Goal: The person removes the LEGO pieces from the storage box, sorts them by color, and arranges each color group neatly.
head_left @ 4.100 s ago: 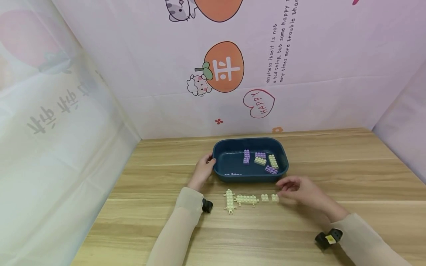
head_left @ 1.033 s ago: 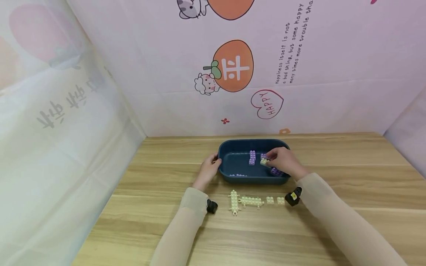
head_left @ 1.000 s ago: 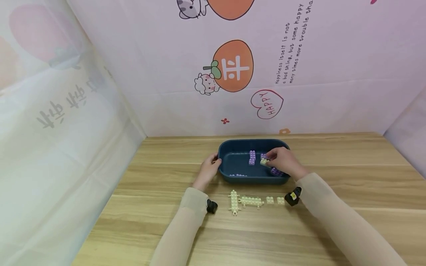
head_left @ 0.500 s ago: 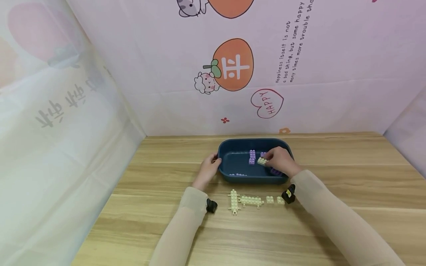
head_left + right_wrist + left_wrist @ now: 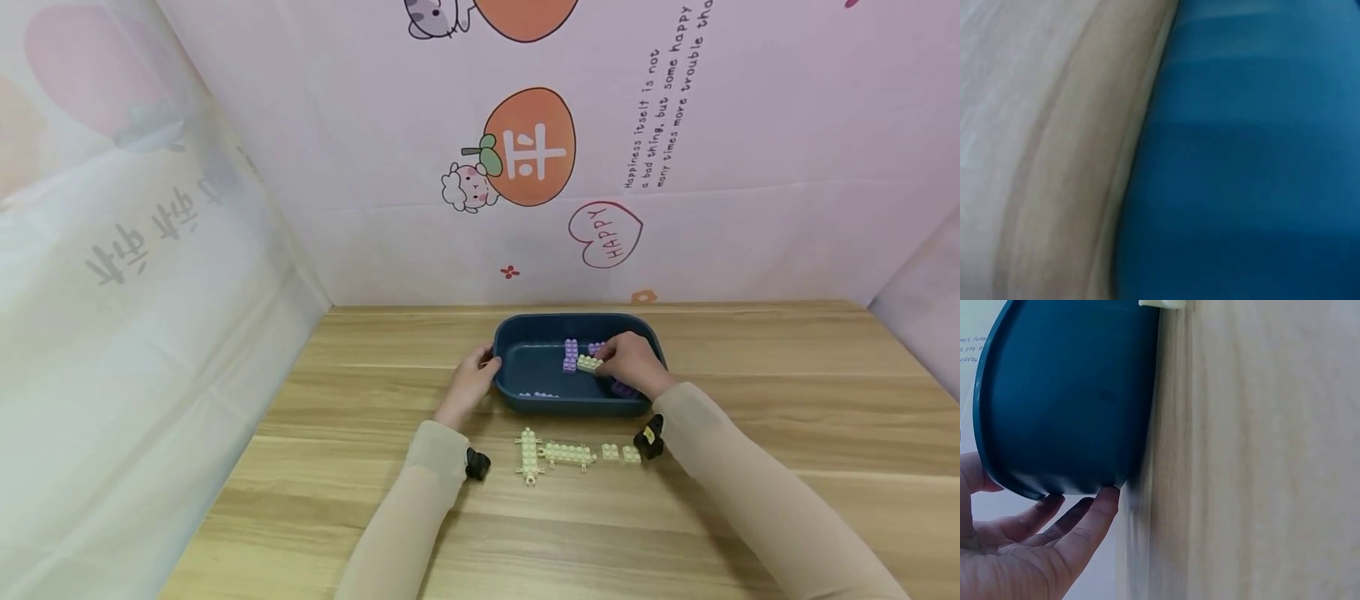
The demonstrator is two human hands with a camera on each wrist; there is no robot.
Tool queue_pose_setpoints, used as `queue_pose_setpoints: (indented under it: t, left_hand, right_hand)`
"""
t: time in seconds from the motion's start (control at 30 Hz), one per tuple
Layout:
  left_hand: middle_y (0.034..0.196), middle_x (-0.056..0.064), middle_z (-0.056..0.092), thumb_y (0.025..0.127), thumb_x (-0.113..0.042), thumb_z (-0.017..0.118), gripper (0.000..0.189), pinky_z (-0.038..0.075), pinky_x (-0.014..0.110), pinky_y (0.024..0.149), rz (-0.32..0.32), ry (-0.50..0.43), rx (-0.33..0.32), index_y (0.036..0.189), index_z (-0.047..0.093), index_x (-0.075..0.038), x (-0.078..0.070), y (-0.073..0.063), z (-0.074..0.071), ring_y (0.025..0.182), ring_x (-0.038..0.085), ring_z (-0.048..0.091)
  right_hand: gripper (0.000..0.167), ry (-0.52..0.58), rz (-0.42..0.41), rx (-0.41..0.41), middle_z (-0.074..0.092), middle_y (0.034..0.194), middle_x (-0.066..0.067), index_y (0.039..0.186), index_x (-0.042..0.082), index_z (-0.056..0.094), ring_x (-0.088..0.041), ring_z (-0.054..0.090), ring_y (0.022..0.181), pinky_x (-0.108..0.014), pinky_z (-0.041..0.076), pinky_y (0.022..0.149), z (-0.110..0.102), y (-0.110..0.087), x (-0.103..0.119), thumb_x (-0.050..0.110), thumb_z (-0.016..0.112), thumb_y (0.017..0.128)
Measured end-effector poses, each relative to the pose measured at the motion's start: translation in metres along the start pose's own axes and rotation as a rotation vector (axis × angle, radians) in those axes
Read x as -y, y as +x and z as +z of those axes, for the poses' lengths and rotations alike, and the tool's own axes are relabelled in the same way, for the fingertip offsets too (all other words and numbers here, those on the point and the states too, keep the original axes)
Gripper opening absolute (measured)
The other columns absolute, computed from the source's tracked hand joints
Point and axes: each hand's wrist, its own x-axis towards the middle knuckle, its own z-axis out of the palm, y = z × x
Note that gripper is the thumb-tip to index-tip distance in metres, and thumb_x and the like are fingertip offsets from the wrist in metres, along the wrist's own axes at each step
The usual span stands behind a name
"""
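In the head view, my left hand (image 5: 469,383) grips the left end of a dark blue tray (image 5: 566,407); its thumb lies over the rim. The left wrist view shows the fingers (image 5: 1088,525) against the tray's outer wall (image 5: 1072,394). My right hand (image 5: 633,362) reaches into the tray and pinches the right end of a cream building brick (image 5: 589,363). Purple bricks (image 5: 571,354) lie left of it, and another purple brick (image 5: 597,347) is behind. A further purple brick (image 5: 624,389) is partly covered by the hand. In the right wrist view, only the tray's blurred outer wall (image 5: 1241,162) and the table appear.
On the wooden table (image 5: 570,533) before the tray lie two cream plates with side clips, one upright (image 5: 528,457) and one crosswise (image 5: 567,454). Two small cream square bricks (image 5: 610,452) sit to their right. A printed cloth (image 5: 420,250) hangs behind.
My right hand has gone from the table beside the square bricks into the tray. Over the last second it shifts slightly left with the cream brick. The left hand keeps its hold.
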Motion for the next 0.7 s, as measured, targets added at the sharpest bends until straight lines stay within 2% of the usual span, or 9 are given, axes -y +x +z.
queue_pose_setpoints:
  t: [0.33,0.67,0.7]
  left_hand:
    - [0.141,0.014,0.050,0.102,-0.020,0.046,0.043,0.045,0.043,0.104,-0.017,-0.003,0.002,0.143,0.044,-0.005,0.000,-0.001,0.000,0.131,0.029,0.046]
    - [0.142,0.014,0.049,0.103,-0.021,0.046,0.043,0.045,0.043,0.105,-0.012,0.001,0.000,0.143,0.045,-0.006,0.001,-0.001,-0.001,0.131,0.029,0.047]
    - [0.142,0.016,0.049,0.103,-0.020,0.046,0.043,0.045,0.044,0.105,-0.014,0.002,0.006,0.143,0.044,-0.004,-0.004,-0.003,-0.002,0.131,0.030,0.046]
  right_hand:
    - [0.024,0.014,0.017,0.027,0.068,0.099,-0.018,0.103,-0.004,0.071,-0.025,0.059,0.086,-0.040,0.052,0.077,-0.012,0.000,0.002,0.012,0.072,0.084]
    - [0.032,0.140,0.079,0.091,0.066,0.108,-0.017,0.112,-0.003,0.068,-0.023,0.056,0.087,-0.030,0.049,0.073,-0.016,-0.003,0.005,0.014,0.072,0.085]
    - [0.032,0.149,0.085,0.092,0.065,0.108,-0.017,0.113,-0.003,0.068,-0.023,0.056,0.088,-0.030,0.049,0.073,-0.016,-0.004,0.005,0.014,0.072,0.085]
